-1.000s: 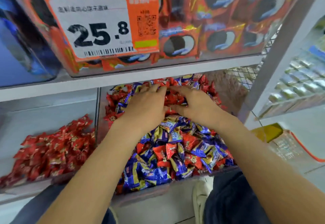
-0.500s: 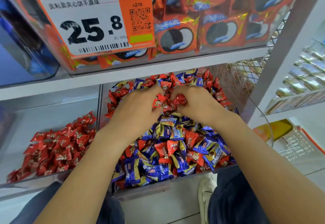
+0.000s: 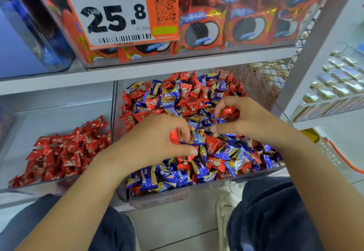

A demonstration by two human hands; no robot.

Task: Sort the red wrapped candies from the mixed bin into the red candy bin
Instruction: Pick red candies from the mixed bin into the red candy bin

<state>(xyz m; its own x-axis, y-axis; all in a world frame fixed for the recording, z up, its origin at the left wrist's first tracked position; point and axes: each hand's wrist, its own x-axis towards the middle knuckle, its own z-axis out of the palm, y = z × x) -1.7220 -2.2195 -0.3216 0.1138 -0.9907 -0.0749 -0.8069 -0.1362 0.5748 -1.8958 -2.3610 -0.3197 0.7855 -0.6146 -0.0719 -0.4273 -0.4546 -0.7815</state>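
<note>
1. Hands meet over the mixed bin [image 3: 157, 201], a clear tray heaped with red and blue wrapped candies on the lower shelf.
2. Curled fingers of the left hand [image 3: 155, 142] close round red wrapped candies [image 3: 174, 135], one showing at the fingertips; the thumb lies along the heap beneath.
3. A blue wrapped candy [image 3: 197, 137] sits against the left hand's fingertips; whether it is held too cannot be told.
4. Right hand [image 3: 250, 118], just right of the left, is hooked over the heap, its fingers bent and pinching a red candy [image 3: 228, 111] between thumb and forefinger.
5. The two hands are near each other but apart, with blue wrappers showing between them.
6. Left of the mixed bin, behind a clear divider, the red candy bin [image 3: 49, 187] holds a low pile of red candies [image 3: 67, 152] only.
7. Above the mixed bin, a clear box of cream sandwich biscuit packs [image 3: 202, 30] carries an orange price tag [image 3: 118, 10] reading 25.8.
8. Below the mixed bin, dark trousers [image 3: 271, 211] and a pale shoe [image 3: 224, 203] show above the floor.
9. Right of the mixed bin stands a white shelf upright [image 3: 323, 40], with silver-wrapped goods [image 3: 338, 79] on the rack beyond it.
</note>
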